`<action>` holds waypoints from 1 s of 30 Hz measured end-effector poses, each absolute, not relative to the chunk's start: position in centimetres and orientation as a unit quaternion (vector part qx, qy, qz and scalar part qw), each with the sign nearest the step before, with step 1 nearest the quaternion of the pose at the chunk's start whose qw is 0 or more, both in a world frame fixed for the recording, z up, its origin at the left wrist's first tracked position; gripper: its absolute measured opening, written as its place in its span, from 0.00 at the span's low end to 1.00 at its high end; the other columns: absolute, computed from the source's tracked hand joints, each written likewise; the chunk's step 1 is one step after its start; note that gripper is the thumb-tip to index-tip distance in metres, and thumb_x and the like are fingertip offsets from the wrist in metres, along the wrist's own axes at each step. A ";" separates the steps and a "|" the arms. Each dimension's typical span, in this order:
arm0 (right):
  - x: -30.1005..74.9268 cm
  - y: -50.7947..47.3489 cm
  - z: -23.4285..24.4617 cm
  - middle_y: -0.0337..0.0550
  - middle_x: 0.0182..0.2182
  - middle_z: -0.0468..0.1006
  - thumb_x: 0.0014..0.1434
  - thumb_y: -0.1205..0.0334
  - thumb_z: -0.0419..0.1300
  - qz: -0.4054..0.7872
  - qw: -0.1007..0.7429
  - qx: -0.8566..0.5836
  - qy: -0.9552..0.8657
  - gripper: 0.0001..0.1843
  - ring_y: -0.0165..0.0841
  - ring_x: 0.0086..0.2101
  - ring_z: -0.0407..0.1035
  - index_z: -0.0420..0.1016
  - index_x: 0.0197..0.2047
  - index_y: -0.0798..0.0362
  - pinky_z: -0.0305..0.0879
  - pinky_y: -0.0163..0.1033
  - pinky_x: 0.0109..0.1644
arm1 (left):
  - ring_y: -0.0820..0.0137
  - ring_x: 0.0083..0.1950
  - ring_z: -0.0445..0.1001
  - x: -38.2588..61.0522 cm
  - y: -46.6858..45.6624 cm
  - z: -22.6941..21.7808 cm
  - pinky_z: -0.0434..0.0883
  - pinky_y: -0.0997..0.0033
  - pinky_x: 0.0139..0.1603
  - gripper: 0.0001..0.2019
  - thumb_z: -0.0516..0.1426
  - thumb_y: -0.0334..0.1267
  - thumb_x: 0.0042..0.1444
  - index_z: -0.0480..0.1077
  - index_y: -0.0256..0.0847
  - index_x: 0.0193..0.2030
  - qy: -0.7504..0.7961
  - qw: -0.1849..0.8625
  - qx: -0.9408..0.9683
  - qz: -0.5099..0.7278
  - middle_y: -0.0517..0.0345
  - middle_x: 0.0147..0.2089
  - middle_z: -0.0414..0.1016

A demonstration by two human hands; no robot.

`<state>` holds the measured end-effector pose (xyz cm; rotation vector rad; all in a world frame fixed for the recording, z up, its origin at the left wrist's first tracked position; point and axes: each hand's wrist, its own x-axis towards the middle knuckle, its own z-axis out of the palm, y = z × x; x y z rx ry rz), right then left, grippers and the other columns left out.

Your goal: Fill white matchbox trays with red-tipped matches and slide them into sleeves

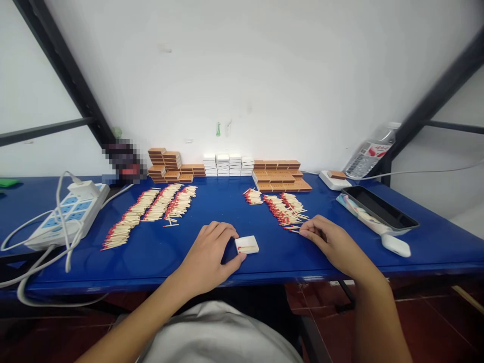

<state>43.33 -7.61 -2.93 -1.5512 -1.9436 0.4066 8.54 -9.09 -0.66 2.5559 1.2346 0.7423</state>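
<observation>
My left hand [212,256] steadies a small white matchbox tray [247,240] on the table, thumb at its near side and fingers at its far left corner. Along the tray's near edge lie a few red-tipped matchsticks [247,249]. To the right, my right hand [335,243] is closed in a pinch at the end of a matchstick [294,230], at the near edge of a loose pile of matches [278,208]. The other fingers of that hand are curled and partly hidden.
Rows of matches [130,219] lie on the left of the blue table [212,206]. At the wall stand white trays [229,165] between brown matchbox stacks [278,176] [166,166]. A power strip [91,201] with cables is left; a phone [380,206], earphone case [396,245] and bottle [372,151] right.
</observation>
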 end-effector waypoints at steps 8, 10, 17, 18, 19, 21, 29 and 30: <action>40.3 -8.1 -1.7 0.46 0.39 0.76 0.74 0.49 0.54 0.124 0.344 -0.551 -0.751 0.15 0.41 0.40 0.72 0.74 0.39 0.47 0.69 0.45 0.47 | 0.58 0.54 0.72 8.6 -9.2 -0.6 0.68 0.54 0.56 0.09 0.62 0.42 0.67 0.70 0.44 0.51 0.420 0.105 0.866 0.251 0.53 0.56 0.76; 38.3 -8.6 -1.2 0.47 0.41 0.77 0.75 0.51 0.54 0.121 0.347 -0.526 -0.767 0.13 0.41 0.42 0.72 0.74 0.40 0.46 0.70 0.46 0.48 | 0.58 0.54 0.72 8.7 -9.2 -0.7 0.68 0.53 0.55 0.10 0.62 0.42 0.67 0.69 0.44 0.51 0.420 0.102 0.865 0.254 0.53 0.55 0.76; 33.3 -9.0 -1.4 0.45 0.41 0.76 0.76 0.59 0.51 0.106 0.298 -0.483 -0.816 0.11 0.38 0.38 0.73 0.71 0.41 0.47 0.71 0.46 0.47 | 0.58 0.54 0.72 8.7 -9.1 -0.7 0.68 0.55 0.54 0.10 0.62 0.43 0.68 0.69 0.44 0.50 0.415 0.104 0.867 0.257 0.53 0.54 0.76; 33.3 -8.9 -1.5 0.45 0.41 0.76 0.76 0.59 0.51 0.109 0.297 -0.484 -0.816 0.11 0.38 0.38 0.74 0.71 0.40 0.48 0.71 0.46 0.47 | 0.58 0.53 0.72 8.7 -9.1 -0.7 0.68 0.55 0.54 0.10 0.62 0.43 0.67 0.69 0.44 0.50 0.416 0.104 0.866 0.256 0.53 0.54 0.76; 33.5 -8.9 -1.4 0.45 0.42 0.76 0.76 0.59 0.51 0.115 0.299 -0.485 -0.814 0.11 0.38 0.39 0.74 0.71 0.41 0.47 0.71 0.46 0.48 | 0.58 0.54 0.72 8.7 -9.1 -0.7 0.68 0.55 0.54 0.10 0.62 0.43 0.67 0.69 0.44 0.50 0.417 0.103 0.866 0.256 0.53 0.54 0.76; 34.1 -9.0 -1.2 0.44 0.42 0.77 0.75 0.59 0.52 0.139 0.309 -0.483 -0.807 0.10 0.38 0.41 0.74 0.72 0.41 0.47 0.71 0.46 0.49 | 0.58 0.54 0.72 8.7 -9.1 -0.7 0.68 0.55 0.55 0.10 0.62 0.43 0.67 0.69 0.44 0.50 0.416 0.101 0.866 0.258 0.53 0.53 0.76; 32.1 -10.9 -0.9 0.41 0.35 0.76 0.68 0.50 0.64 0.182 0.321 -0.488 -0.791 0.10 0.36 0.33 0.70 0.75 0.42 0.47 0.68 0.41 0.38 | 0.57 0.52 0.73 8.7 -8.7 -1.3 0.70 0.52 0.54 0.10 0.63 0.44 0.66 0.71 0.43 0.48 0.459 0.043 0.841 0.283 0.52 0.50 0.77; 31.3 -11.1 -1.1 0.40 0.36 0.76 0.67 0.51 0.65 0.176 0.315 -0.486 -0.796 0.10 0.35 0.32 0.70 0.74 0.44 0.46 0.67 0.41 0.37 | 0.56 0.52 0.73 8.6 -8.7 -1.3 0.70 0.52 0.54 0.09 0.63 0.43 0.66 0.71 0.43 0.47 0.467 0.032 0.835 0.289 0.52 0.49 0.78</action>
